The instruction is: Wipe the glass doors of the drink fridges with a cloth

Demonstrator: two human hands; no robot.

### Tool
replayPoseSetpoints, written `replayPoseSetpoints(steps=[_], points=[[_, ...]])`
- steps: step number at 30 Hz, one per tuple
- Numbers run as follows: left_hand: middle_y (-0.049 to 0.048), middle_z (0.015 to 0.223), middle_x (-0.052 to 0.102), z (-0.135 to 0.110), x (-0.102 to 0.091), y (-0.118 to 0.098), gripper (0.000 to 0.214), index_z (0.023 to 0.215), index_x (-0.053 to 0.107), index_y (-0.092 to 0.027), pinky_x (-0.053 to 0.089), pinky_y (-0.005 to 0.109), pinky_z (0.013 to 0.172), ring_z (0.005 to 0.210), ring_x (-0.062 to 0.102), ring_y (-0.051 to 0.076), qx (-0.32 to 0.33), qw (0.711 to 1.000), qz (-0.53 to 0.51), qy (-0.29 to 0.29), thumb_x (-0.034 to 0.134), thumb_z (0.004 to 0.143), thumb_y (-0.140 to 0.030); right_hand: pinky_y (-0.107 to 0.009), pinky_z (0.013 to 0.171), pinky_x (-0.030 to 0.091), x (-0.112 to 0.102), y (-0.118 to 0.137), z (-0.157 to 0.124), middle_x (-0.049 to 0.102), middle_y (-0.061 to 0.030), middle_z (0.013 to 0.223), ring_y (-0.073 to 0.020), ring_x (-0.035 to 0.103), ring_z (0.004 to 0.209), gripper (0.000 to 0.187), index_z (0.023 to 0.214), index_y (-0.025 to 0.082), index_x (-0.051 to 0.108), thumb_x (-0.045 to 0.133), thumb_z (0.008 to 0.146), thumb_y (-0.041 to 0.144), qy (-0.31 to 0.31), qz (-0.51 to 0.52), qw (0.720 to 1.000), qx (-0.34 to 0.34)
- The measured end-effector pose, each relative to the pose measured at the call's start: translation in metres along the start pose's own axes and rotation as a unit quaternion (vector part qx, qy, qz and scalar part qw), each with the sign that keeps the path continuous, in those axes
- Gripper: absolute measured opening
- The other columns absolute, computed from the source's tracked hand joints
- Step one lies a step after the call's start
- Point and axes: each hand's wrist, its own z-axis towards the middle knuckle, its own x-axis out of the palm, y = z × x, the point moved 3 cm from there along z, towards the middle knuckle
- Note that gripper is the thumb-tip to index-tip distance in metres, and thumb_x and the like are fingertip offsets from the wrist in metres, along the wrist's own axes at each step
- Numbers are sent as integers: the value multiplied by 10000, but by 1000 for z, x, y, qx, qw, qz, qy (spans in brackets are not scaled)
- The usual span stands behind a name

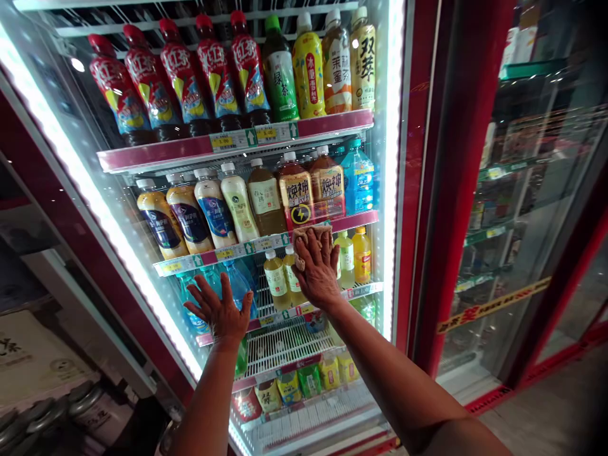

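My right hand (317,269) presses a crumpled beige cloth (300,244) with its fingers laid over it, in front of the middle shelf edge of a lit drinks fridge. It appears to rest against the fridge's glass door. My left hand (222,309), fingers spread and nothing in it, is lower and to the left, before some blue bottles (239,278). Just above the cloth stand amber energy drink bottles (298,190). Pale yellow-green bottles (276,282) show left of my right wrist; part of that row is hidden behind the hand.
Red-labelled tea bottles (187,76) line the top shelf (161,151). White-capped milk tea bottles (213,212) fill the second shelf's left side. Small cartons (287,387) sit at the bottom. A red frame (468,190) and a glass cabinet stand right; grey metal canisters (97,408) stand lower left.
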Motion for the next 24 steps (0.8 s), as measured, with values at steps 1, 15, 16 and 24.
replayPoseSetpoints(steps=[1,15,16,24], points=[[195,1751,-71,0,0,0,844,1614,359,-216,-98,739,1201,1597,-167,426,3,1000,1,-1,516,932,-688,-646,1300,-18,1,1,-4,204,3,1762,-306,-71,1640,684,1660,333,244,476,1024,432,7,1,1000,-12],[226,1743,-68,0,4,3,1100,1636,295,-205,-98,727,1206,1595,-154,452,14,1000,20,-14,631,782,-810,-673,1287,-37,-3,-21,-3,235,5,1753,-323,-10,1641,710,1665,362,202,496,1021,418,-19,8,1000,-8],[235,1741,-61,0,4,2,1101,1634,298,-196,-94,727,1206,1595,-149,452,11,1000,22,-15,617,785,-820,-662,1289,-56,-3,-24,-5,244,16,1750,-315,3,1642,711,1664,376,197,497,1021,418,-17,4,1000,-20],[225,1741,-83,0,4,2,1126,1645,267,-205,-103,741,1193,1589,-164,461,3,1000,24,-9,589,779,-849,-704,1275,-14,-15,-59,7,109,6,1778,-323,-54,1641,758,1678,364,121,488,1017,419,-43,4,998,45]])
